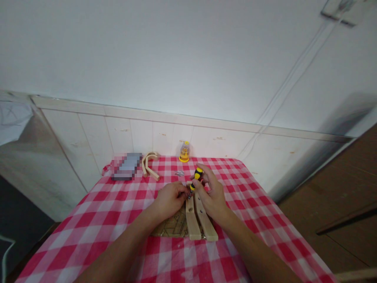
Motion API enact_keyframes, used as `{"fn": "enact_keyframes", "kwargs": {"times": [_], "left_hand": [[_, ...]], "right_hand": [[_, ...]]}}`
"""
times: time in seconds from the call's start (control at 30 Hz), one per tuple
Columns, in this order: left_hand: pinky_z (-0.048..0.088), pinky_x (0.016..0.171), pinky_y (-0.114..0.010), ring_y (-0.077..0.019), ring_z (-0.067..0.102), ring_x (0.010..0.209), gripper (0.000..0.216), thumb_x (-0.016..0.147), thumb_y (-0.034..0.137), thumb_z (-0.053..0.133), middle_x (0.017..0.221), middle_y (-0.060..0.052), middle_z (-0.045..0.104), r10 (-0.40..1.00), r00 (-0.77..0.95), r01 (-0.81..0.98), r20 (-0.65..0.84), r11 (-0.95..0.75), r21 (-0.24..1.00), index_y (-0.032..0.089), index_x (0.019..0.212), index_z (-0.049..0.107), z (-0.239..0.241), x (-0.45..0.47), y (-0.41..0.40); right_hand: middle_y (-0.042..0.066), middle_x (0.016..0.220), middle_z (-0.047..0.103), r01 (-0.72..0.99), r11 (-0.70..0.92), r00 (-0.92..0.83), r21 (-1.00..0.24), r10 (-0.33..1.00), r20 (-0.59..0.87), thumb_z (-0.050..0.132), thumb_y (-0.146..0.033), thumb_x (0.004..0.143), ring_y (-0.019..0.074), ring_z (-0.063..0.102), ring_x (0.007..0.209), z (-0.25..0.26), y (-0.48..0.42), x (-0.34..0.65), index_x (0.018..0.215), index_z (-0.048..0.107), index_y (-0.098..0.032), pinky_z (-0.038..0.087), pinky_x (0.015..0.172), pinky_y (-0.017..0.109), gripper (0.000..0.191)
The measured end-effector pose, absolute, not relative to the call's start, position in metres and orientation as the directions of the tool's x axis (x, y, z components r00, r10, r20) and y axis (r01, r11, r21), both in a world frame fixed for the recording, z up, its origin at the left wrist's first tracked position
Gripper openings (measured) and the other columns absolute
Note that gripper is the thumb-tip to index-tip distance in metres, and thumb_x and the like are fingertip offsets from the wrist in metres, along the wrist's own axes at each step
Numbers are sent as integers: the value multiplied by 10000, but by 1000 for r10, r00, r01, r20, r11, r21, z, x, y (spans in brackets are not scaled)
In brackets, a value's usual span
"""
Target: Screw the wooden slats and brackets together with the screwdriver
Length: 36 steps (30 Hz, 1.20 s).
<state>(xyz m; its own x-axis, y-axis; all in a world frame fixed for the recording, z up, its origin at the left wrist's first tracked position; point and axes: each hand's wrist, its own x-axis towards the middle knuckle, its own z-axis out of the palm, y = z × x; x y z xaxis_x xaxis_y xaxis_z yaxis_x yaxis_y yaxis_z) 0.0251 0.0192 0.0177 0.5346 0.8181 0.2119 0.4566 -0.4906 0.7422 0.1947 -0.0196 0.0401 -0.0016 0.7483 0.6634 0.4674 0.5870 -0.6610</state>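
Note:
My right hand (212, 192) is wrapped round a yellow and black screwdriver (196, 177), which tilts with its tip down at a pale wooden bar (193, 226). Beside that tip, the fingers of my left hand (173, 198) are pinched together at the bar's upper part; what they hold, if anything, is too small to make out. A second wooden bar (209, 228) lies alongside to the right, with dark holes or screw heads in it. Under both bars is a brown patterned board (171, 226), partly covered by my left arm.
Small metal pieces (179, 173) lie beyond my hands. At the back stand a yellow-based clear container (184, 152) and, to its left, curved wooden pieces (151, 167) and a blurred dark device (127, 167). A red-checked cloth (118, 220) covers the table, which meets a white wall (165, 137).

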Motion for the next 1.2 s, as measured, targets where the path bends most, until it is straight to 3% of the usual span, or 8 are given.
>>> {"fn": "enact_keyframes", "kwargs": {"times": [0.57,1.2], "left_hand": [[525,831,-321,-214,692,893,222,843,162,525,925,-59,759,815,524,418,247,-499,759,190,859,745,10,26,22],[530,840,-315,-211,695,911,260,839,147,529,943,-49,768,818,534,450,214,-489,747,206,902,774,14,25,21]], "right_hand": [[-18,796,632,454,575,79,-681,735,674,682,-257,891,165,599,666,42,-17,190,1245,601,-269,494,623,287,363],[10,887,661,454,589,102,-668,711,696,640,-254,923,181,629,734,37,-21,192,1268,571,-273,519,676,315,353]]}}
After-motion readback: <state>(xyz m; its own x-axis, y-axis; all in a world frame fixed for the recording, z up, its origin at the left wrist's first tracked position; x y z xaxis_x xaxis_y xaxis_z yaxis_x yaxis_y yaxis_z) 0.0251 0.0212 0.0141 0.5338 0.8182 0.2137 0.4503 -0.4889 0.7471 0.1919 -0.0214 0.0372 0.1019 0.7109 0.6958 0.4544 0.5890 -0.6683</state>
